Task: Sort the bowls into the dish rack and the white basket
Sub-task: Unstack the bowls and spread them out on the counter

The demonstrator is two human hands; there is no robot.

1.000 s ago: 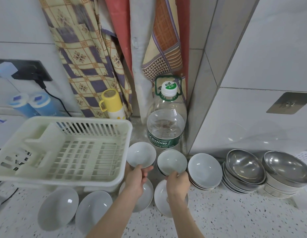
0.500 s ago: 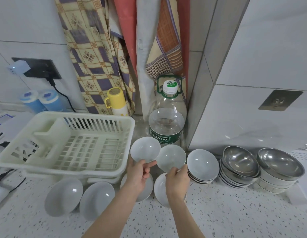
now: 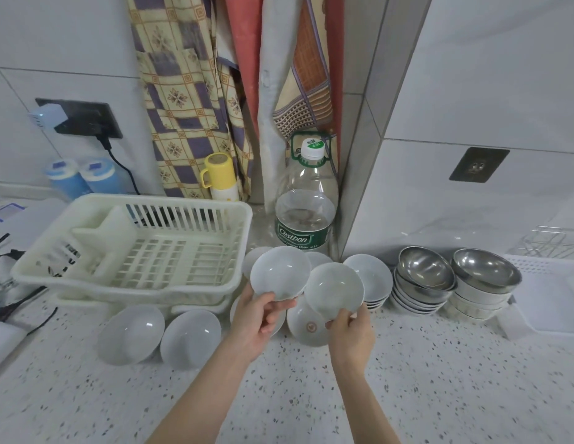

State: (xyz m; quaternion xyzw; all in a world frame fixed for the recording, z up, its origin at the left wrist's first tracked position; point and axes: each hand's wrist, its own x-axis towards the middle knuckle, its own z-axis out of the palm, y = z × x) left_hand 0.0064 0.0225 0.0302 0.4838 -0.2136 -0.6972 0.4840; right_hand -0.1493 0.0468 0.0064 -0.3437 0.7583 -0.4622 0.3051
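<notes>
My left hand (image 3: pixel 257 318) pinches the near rim of a small white bowl (image 3: pixel 280 271), tilted up above the counter. My right hand (image 3: pixel 350 331) pinches the rim of a second white bowl (image 3: pixel 333 290), tilted beside the first. The cream dish rack (image 3: pixel 141 251) stands to the left with nothing in it. More white bowls lie on the counter: two in front of the rack (image 3: pixel 131 333) (image 3: pixel 191 338), one under my hands (image 3: pixel 306 326), and a stack (image 3: pixel 374 280) to the right. Steel bowls (image 3: pixel 423 270) (image 3: pixel 484 267) top further stacks. A white basket (image 3: pixel 548 290) sits at the far right.
A large water bottle (image 3: pixel 306 213) stands in the corner behind the bowls. A yellow mug (image 3: pixel 220 177) and two blue containers (image 3: pixel 83 181) stand along the wall. A wire rack (image 3: pixel 551 240) sits behind the basket. Cables (image 3: pixel 10 302) lie at the left edge.
Both hands have lifted their white bowls higher off the counter and drawn them closer together. The view has shifted so that the basket at the right shows.
</notes>
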